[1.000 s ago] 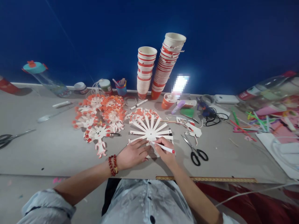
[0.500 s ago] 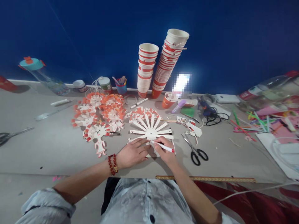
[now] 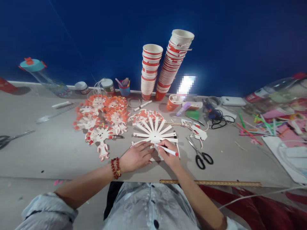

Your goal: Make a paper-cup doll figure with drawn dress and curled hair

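A white paper cutout (image 3: 155, 135) with strips fanned out like rays lies on the table before me. My left hand (image 3: 137, 156) rests flat on its lower left part, fingers stretched out. Pinched in my right hand (image 3: 169, 155) is a white marker (image 3: 168, 149) with a red end, its tip against the lower part of the cutout. Beneath my fingers some of the paper is hidden. Black-handled scissors (image 3: 200, 153) lie to the right. On the left is a pile of finished-looking red and white paper figures (image 3: 103, 140).
Two tall stacks of paper cups (image 3: 151, 70) stand at the back. A small cup (image 3: 174, 103) of scraps, paper offcuts (image 3: 199, 131) and a bright lamp are nearby. Coloured strips (image 3: 271, 124) and bottles crowd the right; another pair of scissors (image 3: 14, 139) lies far left.
Almost nothing differs. The marker and my right hand have shifted very slightly; my left hand stays on the paper.
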### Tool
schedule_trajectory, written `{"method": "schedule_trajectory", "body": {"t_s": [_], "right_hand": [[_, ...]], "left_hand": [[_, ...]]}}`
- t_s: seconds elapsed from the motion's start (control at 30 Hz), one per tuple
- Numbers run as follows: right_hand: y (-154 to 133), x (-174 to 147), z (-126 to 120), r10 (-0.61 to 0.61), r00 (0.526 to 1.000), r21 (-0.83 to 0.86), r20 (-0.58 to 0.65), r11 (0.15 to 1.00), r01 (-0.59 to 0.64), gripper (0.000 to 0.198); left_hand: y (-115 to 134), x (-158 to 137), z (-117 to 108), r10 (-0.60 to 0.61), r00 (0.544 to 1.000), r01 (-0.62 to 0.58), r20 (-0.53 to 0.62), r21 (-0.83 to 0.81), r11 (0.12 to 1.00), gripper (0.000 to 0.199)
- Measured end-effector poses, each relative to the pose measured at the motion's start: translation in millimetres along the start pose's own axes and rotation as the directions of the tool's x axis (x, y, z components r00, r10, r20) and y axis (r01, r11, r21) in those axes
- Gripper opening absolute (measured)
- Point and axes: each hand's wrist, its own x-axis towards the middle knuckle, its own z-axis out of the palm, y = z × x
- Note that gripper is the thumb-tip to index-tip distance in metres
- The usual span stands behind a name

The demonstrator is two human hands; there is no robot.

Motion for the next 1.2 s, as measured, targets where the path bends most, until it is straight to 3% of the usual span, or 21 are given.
{"method": "schedule_trajectory", "body": {"t_s": [0.6, 0.73, 0.83, 0.9, 0.97, 1.13, 1.2], "right_hand": [[3, 0, 1, -0.053, 0.999, 0.016, -0.009, 0.998, 0.053, 0.013], [6, -1, 1, -0.005, 0.999, 0.093, -0.045, 0.996, 0.009, 0.01], [7, -2, 2, 0.039, 0.997, 0.147, -0.067, 0.989, -0.029, 0.009], [7, -2, 2, 0.057, 0.996, 0.178, -0.07, 0.983, -0.044, 0.008], [6, -2, 2, 0.061, 0.995, 0.207, -0.074, 0.977, -0.045, 0.008], [6, -2, 2, 0.079, 0.995, 0.238, -0.068, 0.969, -0.061, 0.006], [5, -2, 2, 0.088, 0.994, 0.237, -0.068, 0.969, -0.069, 0.007]], "left_hand": [[0, 0, 0, 0.005, 1.0, -0.005, -0.024, -0.006, 1.0, 0.015], [-1, 1, -5, -0.021, 0.996, 0.011, -0.082, -0.117, 0.993, 0.012], [-3, 1, -14, -0.121, 0.974, 0.064, -0.189, -0.283, 0.957, 0.012], [-6, 0, -20, -0.217, 0.938, 0.096, -0.272, -0.396, 0.913, 0.012], [-12, -3, -25, -0.337, 0.87, 0.12, -0.36, -0.507, 0.854, 0.015], [-32, -9, -31, -0.67, 0.58, 0.186, -0.463, -0.726, 0.662, 0.031], [-37, -10, -31, -0.71, 0.53, 0.215, -0.464, -0.736, 0.642, 0.034]]}}
